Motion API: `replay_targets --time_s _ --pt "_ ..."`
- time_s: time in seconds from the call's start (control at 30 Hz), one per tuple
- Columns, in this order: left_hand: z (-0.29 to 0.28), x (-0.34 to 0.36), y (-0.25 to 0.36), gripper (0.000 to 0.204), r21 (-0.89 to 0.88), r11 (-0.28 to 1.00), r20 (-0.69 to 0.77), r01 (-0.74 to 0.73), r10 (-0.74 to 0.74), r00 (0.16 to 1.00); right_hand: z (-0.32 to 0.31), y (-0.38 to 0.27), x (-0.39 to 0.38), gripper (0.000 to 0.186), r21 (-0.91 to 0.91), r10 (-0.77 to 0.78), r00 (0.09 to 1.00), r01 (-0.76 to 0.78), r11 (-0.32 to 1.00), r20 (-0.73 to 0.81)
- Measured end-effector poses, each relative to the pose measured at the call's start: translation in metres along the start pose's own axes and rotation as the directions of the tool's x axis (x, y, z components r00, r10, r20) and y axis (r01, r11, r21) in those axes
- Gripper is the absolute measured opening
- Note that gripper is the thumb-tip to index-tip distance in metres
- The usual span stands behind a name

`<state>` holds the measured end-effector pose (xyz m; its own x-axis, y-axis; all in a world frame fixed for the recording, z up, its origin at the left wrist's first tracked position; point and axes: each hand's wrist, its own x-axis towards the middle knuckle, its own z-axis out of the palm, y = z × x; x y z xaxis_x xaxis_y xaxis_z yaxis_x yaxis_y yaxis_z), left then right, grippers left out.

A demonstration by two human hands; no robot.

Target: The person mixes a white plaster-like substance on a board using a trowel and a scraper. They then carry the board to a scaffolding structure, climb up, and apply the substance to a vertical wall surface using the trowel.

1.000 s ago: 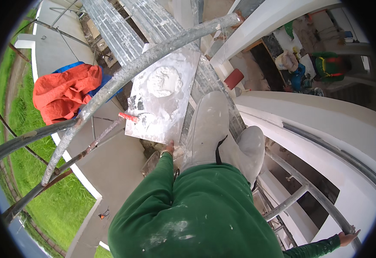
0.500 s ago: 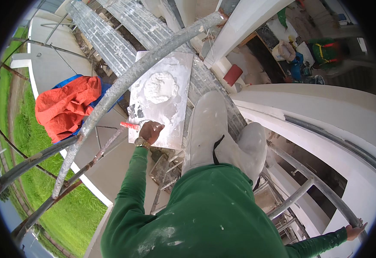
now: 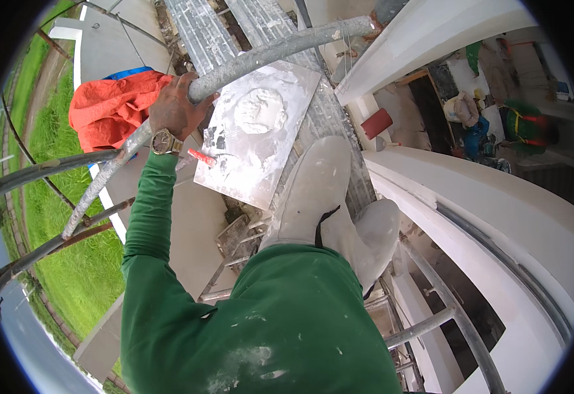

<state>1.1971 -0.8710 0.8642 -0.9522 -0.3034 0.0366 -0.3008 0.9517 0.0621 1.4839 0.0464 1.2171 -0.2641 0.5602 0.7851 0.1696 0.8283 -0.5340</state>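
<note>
My left hand (image 3: 176, 105), with a watch on its wrist, grips the slanting grey scaffold pipe (image 3: 274, 49) above the work board. The pale board (image 3: 267, 177), smeared with white, lies on metal planks beside my bent legs in white trousers. On it sit a mound of white paste (image 3: 259, 111) and a tool with a red handle (image 3: 200, 157), near its left edge, below my hand. A red-orange sheet (image 3: 110, 111) with blue beneath hangs just left of my hand. My right hand is not in view.
Scaffold tubes (image 3: 454, 328) cross at left and lower right. White ledges (image 3: 484, 184) border the right side, with a red block (image 3: 375, 123) beside them. At upper right is a cluttered area with a person in green (image 3: 523, 125). Grass (image 3: 64, 276) shows far below at left.
My left hand has moved up from the board's lower part onto the scaffold pipe. My right hand, earlier on the lower-right tube, has left the view. The view has shifted slightly.
</note>
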Motion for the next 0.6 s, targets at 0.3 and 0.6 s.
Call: replay_targets --time_s 0.3,0.6 --pt "0.022 -0.004 -0.011 0.067 0.065 0.998 -0.148 0.004 0.006 0.989 0.004 0.015 0.003 0.038 0.106 -0.28 0.958 0.272 0.956 0.065" --pt "0.001 -0.013 -0.009 0.057 -0.037 0.999 -0.121 0.014 -0.018 0.993 0.048 0.001 0.029 0.034 0.177 -0.275 0.961 0.265 0.948 0.033"
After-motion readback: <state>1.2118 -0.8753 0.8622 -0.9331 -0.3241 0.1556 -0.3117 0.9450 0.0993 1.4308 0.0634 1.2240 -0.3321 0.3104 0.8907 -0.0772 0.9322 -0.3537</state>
